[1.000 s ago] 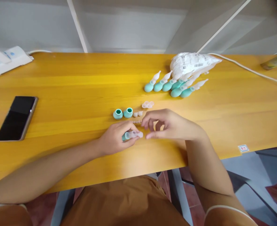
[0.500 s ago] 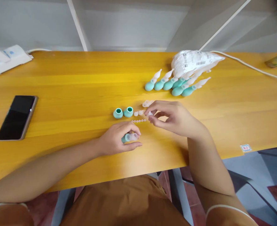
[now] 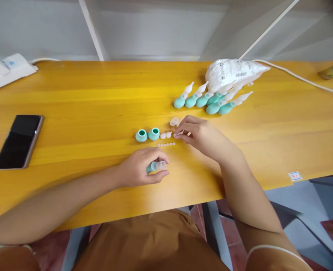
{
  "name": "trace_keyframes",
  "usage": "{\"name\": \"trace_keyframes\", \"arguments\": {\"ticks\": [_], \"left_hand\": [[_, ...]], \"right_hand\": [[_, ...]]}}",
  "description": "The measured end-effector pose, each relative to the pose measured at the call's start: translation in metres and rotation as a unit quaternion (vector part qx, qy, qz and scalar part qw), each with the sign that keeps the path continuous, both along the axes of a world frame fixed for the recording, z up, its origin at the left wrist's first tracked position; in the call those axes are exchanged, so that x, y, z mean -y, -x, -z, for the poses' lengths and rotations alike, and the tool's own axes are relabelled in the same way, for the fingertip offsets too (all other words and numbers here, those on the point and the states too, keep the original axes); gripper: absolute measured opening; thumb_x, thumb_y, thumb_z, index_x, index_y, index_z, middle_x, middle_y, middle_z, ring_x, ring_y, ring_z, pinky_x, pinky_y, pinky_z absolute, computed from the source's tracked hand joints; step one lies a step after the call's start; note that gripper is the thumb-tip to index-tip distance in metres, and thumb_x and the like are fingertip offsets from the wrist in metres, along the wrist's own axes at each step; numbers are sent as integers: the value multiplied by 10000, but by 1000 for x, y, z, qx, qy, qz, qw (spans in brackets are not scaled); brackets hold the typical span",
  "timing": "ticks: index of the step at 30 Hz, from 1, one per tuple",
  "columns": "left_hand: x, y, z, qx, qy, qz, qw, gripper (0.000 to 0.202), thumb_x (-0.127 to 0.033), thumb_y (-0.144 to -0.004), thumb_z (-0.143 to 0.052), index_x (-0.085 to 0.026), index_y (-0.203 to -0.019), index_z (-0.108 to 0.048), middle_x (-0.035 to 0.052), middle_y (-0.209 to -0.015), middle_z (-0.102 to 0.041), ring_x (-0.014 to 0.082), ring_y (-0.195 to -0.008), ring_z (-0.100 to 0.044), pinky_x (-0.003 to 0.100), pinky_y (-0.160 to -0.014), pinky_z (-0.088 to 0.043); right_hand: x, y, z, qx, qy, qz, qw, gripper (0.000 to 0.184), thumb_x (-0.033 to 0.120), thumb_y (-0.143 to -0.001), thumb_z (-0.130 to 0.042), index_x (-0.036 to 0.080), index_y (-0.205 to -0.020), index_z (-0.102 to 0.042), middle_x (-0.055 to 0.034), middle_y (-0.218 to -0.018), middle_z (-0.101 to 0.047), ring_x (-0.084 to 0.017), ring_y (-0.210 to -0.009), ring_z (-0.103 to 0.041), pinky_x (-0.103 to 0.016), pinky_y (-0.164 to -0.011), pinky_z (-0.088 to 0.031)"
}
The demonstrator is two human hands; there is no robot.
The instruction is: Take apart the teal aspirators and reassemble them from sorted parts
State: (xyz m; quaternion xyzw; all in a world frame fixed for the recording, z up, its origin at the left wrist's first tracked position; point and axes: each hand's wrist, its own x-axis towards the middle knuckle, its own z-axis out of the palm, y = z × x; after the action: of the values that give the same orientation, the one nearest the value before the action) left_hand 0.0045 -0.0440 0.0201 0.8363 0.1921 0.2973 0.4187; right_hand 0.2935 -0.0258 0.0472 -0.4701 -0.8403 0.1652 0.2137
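Note:
My left hand [image 3: 145, 165] is curled around a teal rubber bulb [image 3: 149, 167] lying on its side, its clear tube-like neck pointing right. My right hand [image 3: 196, 131] pinches a small translucent plastic piece [image 3: 175, 135] between thumb and fingertips, low over the table. Just left of those fingertips lie two small translucent round pieces [image 3: 165, 135]. Nearer me runs a row of several tiny pale discs [image 3: 165, 145]. Behind the right fingers sit a few clear short tubes [image 3: 174, 121], partly hidden. Two teal bulbs [image 3: 147, 134] with open mouths stand upright beyond my left hand.
Several teal bulbs with pale pointed tips [image 3: 202, 99] stand grouped at the back right, before a white plastic bag [image 3: 228, 73]. A phone [image 3: 19, 141] lies at the left on the wooden table [image 3: 84, 101]. A white cable [image 3: 296, 77] crosses the back right; a power strip [image 3: 11, 71] is back left.
My right hand has shifted slightly left and back, and its fingers have closed closer together near the round pieces. My left hand stays around the bulb, its thumb drawn slightly in.

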Motion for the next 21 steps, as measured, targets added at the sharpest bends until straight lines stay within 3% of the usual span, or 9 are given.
{"name": "trace_keyframes", "arguments": {"ticks": [6,12,14,17,19,21], "left_hand": [[1,2,1,23,-3,14,1000,326,-140,-810,-612,-239,-1105,-511,-4,-927,-613,148,-735,-548,281,-671,-460],[-1,4,16,70,31,28,997,452,-113,-760,-565,-254,-1164,-420,14,-993,-543,157,-766,-497,293,-676,-452],[-2,3,19,74,33,13,997,447,-103,-779,-575,-258,-1167,-414,27,-1031,-548,171,-827,-546,309,-726,-493],[-1,0,18,79,21,-8,997,385,-107,-857,-608,-260,-1162,-431,46,-1092,-585,200,-958,-622,353,-845,-549],[0,0,15,70,22,-20,997,352,-124,-910,-640,-259,-1180,-460,41,-1095,-616,179,-917,-627,327,-816,-544],[1,-1,13,58,37,-33,997,349,-143,-936,-673,-257,-1211,-492,30,-1079,-643,148,-834,-612,287,-742,-516]], "right_hand": [[2,3,-1,13,2,14,1000,109,143,-1049,-669,201,-1054,-761,-92,-990,-762,-244,-846,-736,-382,-813,-586],[9,3,-17,-43,-25,50,997,108,298,-1073,-739,212,-1132,-769,-74,-951,-763,-207,-750,-702,-354,-716,-584],[15,7,-26,-111,2,19,994,145,351,-1067,-774,223,-1135,-771,-60,-962,-765,-181,-732,-700,-312,-651,-575],[22,17,-33,-180,113,-99,972,314,435,-971,-902,229,-1168,-772,-43,-1010,-774,-147,-719,-712,-248,-564,-559],[25,24,-32,-188,149,-145,960,322,437,-964,-909,224,-1167,-779,-47,-1033,-784,-143,-753,-728,-233,-595,-581],[26,28,-29,-191,142,-152,959,209,384,-1025,-849,217,-1135,-790,-51,-1016,-795,-152,-819,-751,-238,-677,-608]]}}
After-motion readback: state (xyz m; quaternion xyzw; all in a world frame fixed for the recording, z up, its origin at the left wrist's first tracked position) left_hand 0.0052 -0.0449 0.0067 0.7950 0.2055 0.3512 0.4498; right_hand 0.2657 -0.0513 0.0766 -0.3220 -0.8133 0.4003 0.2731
